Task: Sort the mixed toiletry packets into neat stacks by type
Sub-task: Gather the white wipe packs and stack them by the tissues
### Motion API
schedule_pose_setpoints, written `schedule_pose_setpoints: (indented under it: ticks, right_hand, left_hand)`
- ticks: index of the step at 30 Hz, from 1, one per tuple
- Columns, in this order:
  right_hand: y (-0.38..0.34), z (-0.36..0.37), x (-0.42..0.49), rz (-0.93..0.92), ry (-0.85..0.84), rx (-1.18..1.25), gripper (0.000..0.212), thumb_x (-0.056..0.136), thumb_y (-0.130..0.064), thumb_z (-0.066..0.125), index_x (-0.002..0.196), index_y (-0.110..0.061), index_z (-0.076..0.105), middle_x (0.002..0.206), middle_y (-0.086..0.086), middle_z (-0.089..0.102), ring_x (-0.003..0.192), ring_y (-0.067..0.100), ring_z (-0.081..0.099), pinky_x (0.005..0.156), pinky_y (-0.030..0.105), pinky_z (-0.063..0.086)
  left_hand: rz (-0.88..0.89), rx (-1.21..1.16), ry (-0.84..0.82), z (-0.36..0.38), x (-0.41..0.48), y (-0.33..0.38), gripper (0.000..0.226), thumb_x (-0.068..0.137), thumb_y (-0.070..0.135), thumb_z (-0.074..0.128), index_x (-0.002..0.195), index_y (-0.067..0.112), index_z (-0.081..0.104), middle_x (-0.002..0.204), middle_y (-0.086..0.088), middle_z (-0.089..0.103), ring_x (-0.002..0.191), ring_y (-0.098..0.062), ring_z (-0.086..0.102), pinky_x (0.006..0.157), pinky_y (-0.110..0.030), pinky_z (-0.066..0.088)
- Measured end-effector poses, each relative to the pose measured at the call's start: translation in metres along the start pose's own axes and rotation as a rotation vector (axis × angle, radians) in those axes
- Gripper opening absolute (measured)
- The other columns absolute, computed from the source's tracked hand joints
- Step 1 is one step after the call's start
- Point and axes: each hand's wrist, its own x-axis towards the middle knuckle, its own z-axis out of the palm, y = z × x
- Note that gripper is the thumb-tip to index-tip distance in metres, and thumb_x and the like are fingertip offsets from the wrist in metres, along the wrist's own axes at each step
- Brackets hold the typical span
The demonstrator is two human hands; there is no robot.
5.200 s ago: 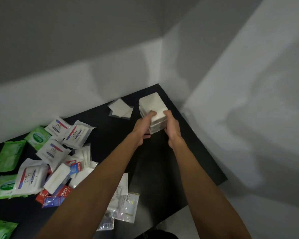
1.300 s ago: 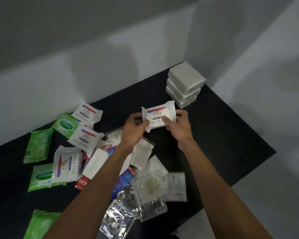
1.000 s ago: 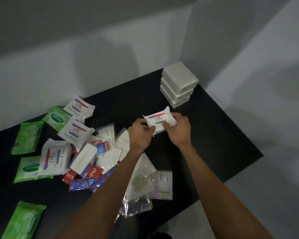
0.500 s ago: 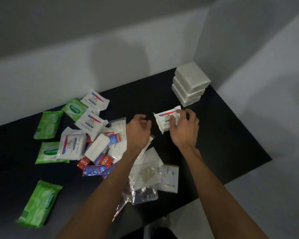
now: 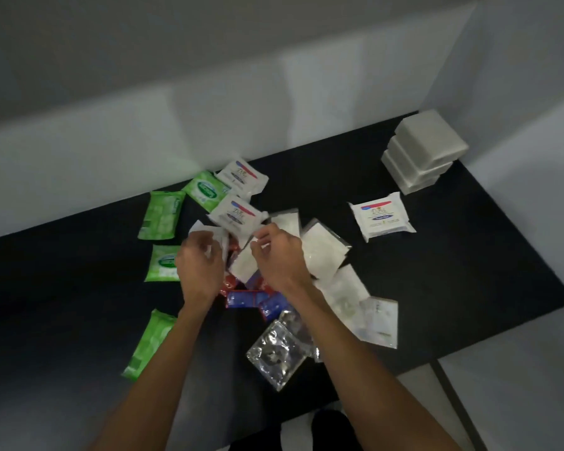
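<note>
well, the left hand (image 5: pixel 199 265) and right hand (image 5: pixel 277 255) curl down into the mixed heap of packets (image 5: pixel 323 255), left of the stack of plain white blocks (image 5: pixel 425 151). blur hides whether either has pinched anything. one white dove-branded soft packet (image 5: pixel 383 216) lies just beside that stack. tugging from the overlap could drag the red and blue sachets (image 5: pixel 241 299) along. green wipe packs (image 5: pixel 160 216) lie farthest left of the stack, and clear crinkly bags (image 5: pixel 277 349) crowd the heap's near edge.
</note>
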Motion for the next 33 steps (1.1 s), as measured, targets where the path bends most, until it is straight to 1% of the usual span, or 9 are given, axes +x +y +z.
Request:
schedule_pose_setpoints:
  ticks: [4,7,10,12,17,21,26,30,33]
  right_hand:
    - [-0.026,0.053,-0.008,0.025,-0.008,0.010,0.018,0.101,-0.027,0.071,0.112,-0.014,0.066,0.109,0.006,0.073,0.100,0.021,0.071,0.085,0.043,0.063]
    - [-0.035,0.079,-0.011,0.062,-0.027,-0.039,0.028,0.102,-0.026,0.069,0.121,-0.007,0.062,0.115,0.015,0.072,0.107,0.030,0.070,0.088,0.044,0.062]
    - [-0.037,0.094,-0.013,0.082,-0.017,-0.052,0.037,0.101,-0.021,0.070,0.130,-0.003,0.057,0.121,0.018,0.070,0.113,0.032,0.068,0.087,0.034,0.058]
    - [-0.038,0.100,-0.015,0.082,0.001,-0.056,0.041,0.100,-0.019,0.071,0.133,-0.003,0.054,0.125,0.017,0.069,0.117,0.032,0.066,0.092,0.038,0.059]
    - [-0.036,0.105,-0.021,0.171,0.037,0.073,0.036,0.097,-0.017,0.075,0.127,-0.014,0.056,0.126,0.011,0.069,0.115,0.024,0.069,0.092,0.034,0.062]
    - [-0.042,0.097,-0.031,0.201,0.092,0.223,0.028,0.096,-0.017,0.077,0.116,-0.022,0.056,0.112,0.003,0.075,0.094,0.009,0.072,0.076,0.023,0.061]
    - [-0.050,0.066,-0.051,0.203,0.192,0.336,0.033,0.097,-0.028,0.078,0.122,-0.022,0.057,0.107,-0.008,0.070,0.089,-0.003,0.067,0.068,0.006,0.051]
    - [-0.035,0.013,-0.058,0.271,0.290,0.386,0.037,0.098,-0.040,0.076,0.124,-0.029,0.052,0.123,-0.011,0.062,0.101,0.006,0.070,0.078,0.025,0.063]
    - [-0.020,-0.032,-0.064,0.345,0.280,0.586,0.043,0.095,-0.045,0.077,0.130,-0.033,0.055,0.130,-0.013,0.063,0.108,0.007,0.071,0.086,0.031,0.064]
  left_hand:
    - [-0.081,0.041,-0.041,-0.020,0.008,-0.037,0.031,0.098,0.020,0.071,0.123,0.003,0.065,0.120,-0.022,0.065,0.112,-0.040,0.061,0.097,-0.045,0.049]
    - [-0.173,0.058,-0.093,-0.028,0.016,-0.050,0.050,0.099,0.035,0.071,0.132,-0.001,0.061,0.128,-0.027,0.060,0.121,-0.041,0.055,0.100,-0.039,0.042]
    - [-0.164,0.016,-0.147,-0.033,0.021,-0.053,0.043,0.099,0.035,0.072,0.112,-0.005,0.069,0.098,-0.017,0.071,0.088,-0.028,0.062,0.079,-0.032,0.042]
    - [-0.144,-0.011,-0.168,-0.034,0.023,-0.055,0.031,0.098,0.031,0.073,0.100,0.000,0.074,0.087,-0.013,0.071,0.079,-0.022,0.060,0.073,-0.030,0.041]
    - [-0.105,-0.043,-0.195,-0.036,0.025,-0.063,0.031,0.094,0.027,0.078,0.111,0.001,0.074,0.100,-0.012,0.077,0.090,-0.027,0.071,0.076,-0.028,0.046]
    - [-0.098,-0.207,-0.199,-0.048,0.022,-0.048,0.029,0.093,0.035,0.079,0.113,0.016,0.068,0.091,0.007,0.072,0.080,-0.003,0.068,0.066,-0.018,0.050]
    - [-0.114,-0.470,-0.308,-0.053,0.028,-0.027,0.030,0.089,0.035,0.084,0.114,0.025,0.071,0.105,0.000,0.077,0.096,-0.017,0.076,0.076,-0.038,0.062]
    - [-0.104,-0.593,-0.459,-0.043,0.021,0.003,0.022,0.092,0.020,0.081,0.113,0.018,0.073,0.106,-0.007,0.078,0.097,-0.020,0.078,0.077,-0.037,0.064]
    - [-0.094,-0.611,-0.549,-0.027,0.008,0.030,0.024,0.091,0.020,0.083,0.113,0.013,0.075,0.107,-0.007,0.079,0.098,-0.020,0.078,0.075,-0.034,0.064]
